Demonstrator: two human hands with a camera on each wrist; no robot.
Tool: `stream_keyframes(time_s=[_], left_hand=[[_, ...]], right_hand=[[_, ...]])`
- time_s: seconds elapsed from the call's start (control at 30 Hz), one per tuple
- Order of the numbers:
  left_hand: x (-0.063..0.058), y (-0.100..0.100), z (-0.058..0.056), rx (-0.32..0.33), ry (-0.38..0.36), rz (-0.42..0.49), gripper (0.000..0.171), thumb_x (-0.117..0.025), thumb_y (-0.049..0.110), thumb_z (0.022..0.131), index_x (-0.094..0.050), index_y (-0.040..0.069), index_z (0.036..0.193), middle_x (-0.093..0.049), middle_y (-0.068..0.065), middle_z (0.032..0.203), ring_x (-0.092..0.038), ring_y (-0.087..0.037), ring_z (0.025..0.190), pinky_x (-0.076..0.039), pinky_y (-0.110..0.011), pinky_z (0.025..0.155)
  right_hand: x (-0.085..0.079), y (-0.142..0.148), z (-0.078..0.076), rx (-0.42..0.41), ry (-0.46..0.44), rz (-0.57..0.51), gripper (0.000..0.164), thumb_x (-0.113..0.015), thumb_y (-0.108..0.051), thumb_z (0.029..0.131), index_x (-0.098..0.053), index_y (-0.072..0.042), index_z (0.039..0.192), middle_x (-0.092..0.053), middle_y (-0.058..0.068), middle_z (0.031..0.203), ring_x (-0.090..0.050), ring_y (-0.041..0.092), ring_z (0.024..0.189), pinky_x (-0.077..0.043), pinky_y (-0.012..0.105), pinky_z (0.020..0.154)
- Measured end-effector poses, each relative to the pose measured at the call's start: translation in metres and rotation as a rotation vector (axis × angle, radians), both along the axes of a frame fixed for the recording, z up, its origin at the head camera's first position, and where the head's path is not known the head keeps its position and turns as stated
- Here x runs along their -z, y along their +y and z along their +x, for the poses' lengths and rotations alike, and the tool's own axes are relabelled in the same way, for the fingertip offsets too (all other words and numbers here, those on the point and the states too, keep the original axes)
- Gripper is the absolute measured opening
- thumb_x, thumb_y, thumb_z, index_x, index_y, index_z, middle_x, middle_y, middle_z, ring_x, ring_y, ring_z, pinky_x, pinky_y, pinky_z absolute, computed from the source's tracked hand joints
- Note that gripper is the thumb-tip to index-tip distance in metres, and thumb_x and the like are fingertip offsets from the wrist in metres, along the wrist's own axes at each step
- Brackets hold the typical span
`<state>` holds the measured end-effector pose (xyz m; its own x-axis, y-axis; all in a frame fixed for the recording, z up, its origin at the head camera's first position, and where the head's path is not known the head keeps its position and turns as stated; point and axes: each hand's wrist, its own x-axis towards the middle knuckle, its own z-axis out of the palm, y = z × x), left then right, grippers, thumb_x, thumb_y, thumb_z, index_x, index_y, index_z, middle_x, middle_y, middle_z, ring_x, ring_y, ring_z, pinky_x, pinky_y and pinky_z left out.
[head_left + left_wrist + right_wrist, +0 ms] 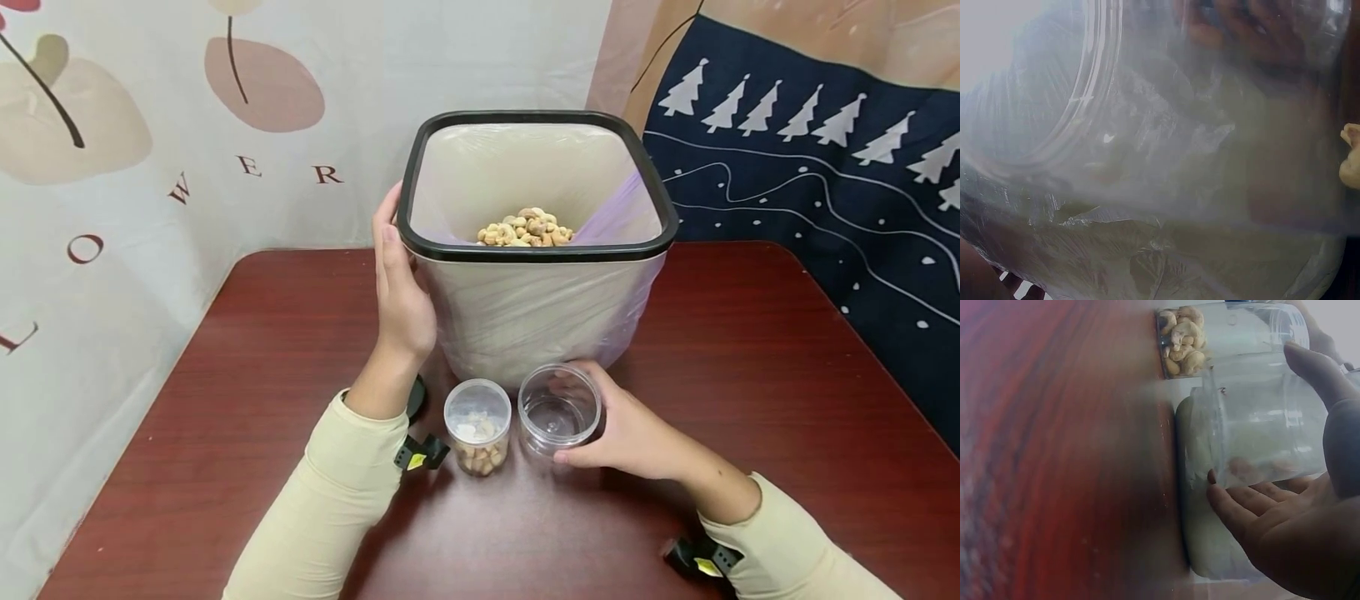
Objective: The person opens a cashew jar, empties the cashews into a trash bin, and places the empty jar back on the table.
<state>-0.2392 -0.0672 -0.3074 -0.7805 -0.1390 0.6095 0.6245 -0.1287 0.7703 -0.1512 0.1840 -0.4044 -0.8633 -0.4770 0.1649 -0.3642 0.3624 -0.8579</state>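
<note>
A beige trash bin (540, 312) with a black rim and a plastic bag liner holds a pile of cashews (528, 227). My left hand (401, 287) rests against its left side, fingers and thumb straight along the wall. In front of the bin, my right hand (618, 425) grips an empty clear jar (558, 412), its mouth facing up. The right wrist view shows the jar's base slightly above the table. Just left of it stands a second jar (477, 429) with cashews in the bottom. The left wrist view is mostly filled by hazy clear plastic, with a cashew (1350, 157) at the right edge.
A dark round object (416, 398), partly hidden by my left wrist, lies left of the cashew jar. The reddish-brown table (300, 333) has rounded far corners. Patterned cloth (795, 158) hangs behind it.
</note>
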Motion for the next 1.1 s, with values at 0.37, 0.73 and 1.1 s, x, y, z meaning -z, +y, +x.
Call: stream_keyframes(time_s=[0.37, 0.73, 1.1], left_hand=[[0.001, -0.001, 0.0, -0.005, -0.002, -0.01, 0.052, -0.016, 0.025, 0.105, -0.032, 0.009, 0.152, -0.047, -0.012, 0.147, -0.051, -0.03, 0.128, -0.041, -0.03, 0.102], [-0.001, 0.0, 0.0, 0.006, 0.009, -0.011, 0.052, -0.016, 0.024, 0.105, -0.031, 0.008, 0.152, -0.046, -0.014, 0.148, -0.049, -0.03, 0.131, -0.038, -0.03, 0.105], [-0.001, 0.0, 0.0, 0.0, 0.01, -0.006, 0.051, -0.015, 0.022, 0.105, -0.031, 0.006, 0.152, -0.045, -0.015, 0.148, -0.048, -0.03, 0.131, -0.038, -0.03, 0.106]], right_hand=[[0.006, -0.002, 0.0, -0.014, -0.014, 0.034, 0.088, -0.093, -0.021, 0.068, -0.042, -0.009, 0.138, -0.06, 0.01, 0.135, -0.058, 0.026, 0.129, -0.043, 0.023, 0.108], [0.011, -0.003, -0.002, -0.024, -0.029, 0.037, 0.088, -0.092, -0.019, 0.068, -0.041, -0.009, 0.138, -0.059, 0.012, 0.136, -0.057, 0.026, 0.13, -0.042, 0.021, 0.108], [0.014, -0.001, -0.004, -0.036, 0.011, 0.061, 0.09, -0.093, -0.019, 0.067, -0.041, -0.009, 0.139, -0.058, 0.009, 0.137, -0.056, 0.026, 0.129, -0.04, 0.022, 0.11]])
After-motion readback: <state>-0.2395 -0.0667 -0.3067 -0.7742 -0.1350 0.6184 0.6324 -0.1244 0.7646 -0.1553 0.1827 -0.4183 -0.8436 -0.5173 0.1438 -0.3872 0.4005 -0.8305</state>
